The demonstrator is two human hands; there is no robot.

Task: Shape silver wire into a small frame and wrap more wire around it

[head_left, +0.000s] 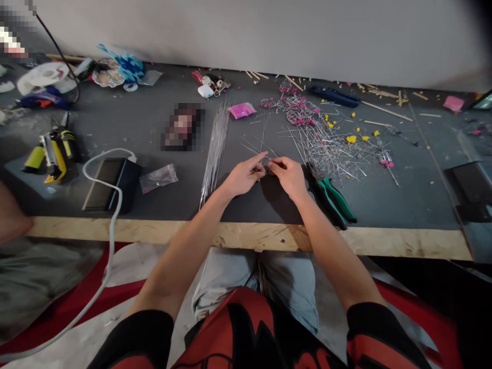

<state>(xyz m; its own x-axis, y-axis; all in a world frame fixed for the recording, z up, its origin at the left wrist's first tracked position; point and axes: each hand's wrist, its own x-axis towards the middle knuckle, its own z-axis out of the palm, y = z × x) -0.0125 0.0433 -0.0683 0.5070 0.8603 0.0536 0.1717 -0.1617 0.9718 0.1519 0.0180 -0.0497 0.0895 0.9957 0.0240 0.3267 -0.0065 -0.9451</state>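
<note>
My left hand (246, 174) is pinched on a thin metal wire (266, 163), its index finger stretched out past the pinch. From the other side my right hand (287, 173) grips the same wire between thumb and fingers. The fingertips almost meet above the grey table. Left of my hands lies a long bundle of straight wires (216, 146). A heap of cut wires (336, 154) spreads to the right, with wire pieces bearing pink beads (302, 110) behind it. Pliers with green and black handles (334, 197) lie beside my right forearm.
A pink packet (242, 110), a clear bag (159, 179) and a black power bank (113, 184) with a white cable lie about. Cutters (54, 156) and a glue gun (46, 97) are at left. Another person's arm (13, 212) rests at the left edge. Wooden sticks (386, 109) lie at the back.
</note>
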